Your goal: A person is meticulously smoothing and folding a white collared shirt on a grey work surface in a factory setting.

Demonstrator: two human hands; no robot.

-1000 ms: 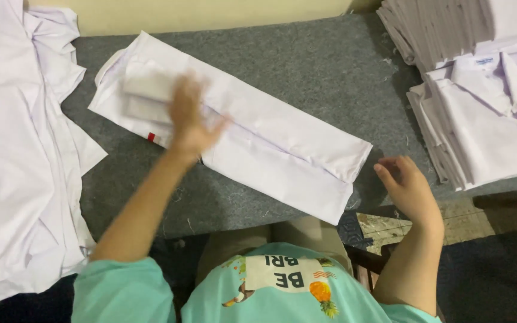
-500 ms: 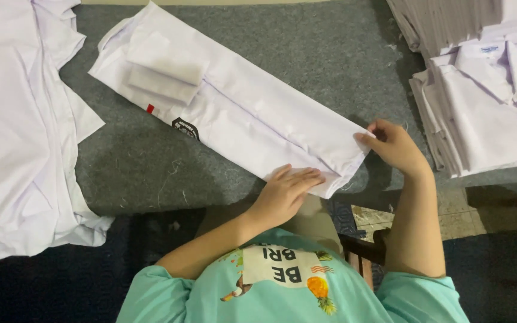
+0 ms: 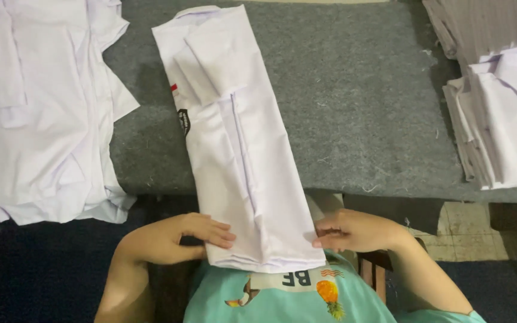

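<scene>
We gripped the folded white shirt (image 3: pixel 243 161), lying lengthwise across the grey felt table (image 3: pixel 360 96), at its near hem: left hand (image 3: pixel 178 238) and right hand (image 3: pixel 354 230), fingers pressed together.

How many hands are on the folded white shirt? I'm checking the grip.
2: the left hand grips the folded white shirt at its near left edge, the right hand at its near right edge.

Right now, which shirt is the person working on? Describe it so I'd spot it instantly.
On the grey table, between a loose white heap and a folded stack, lies the shirt. It is one long narrow strip overhanging the near edge, both hands at its end.
</scene>
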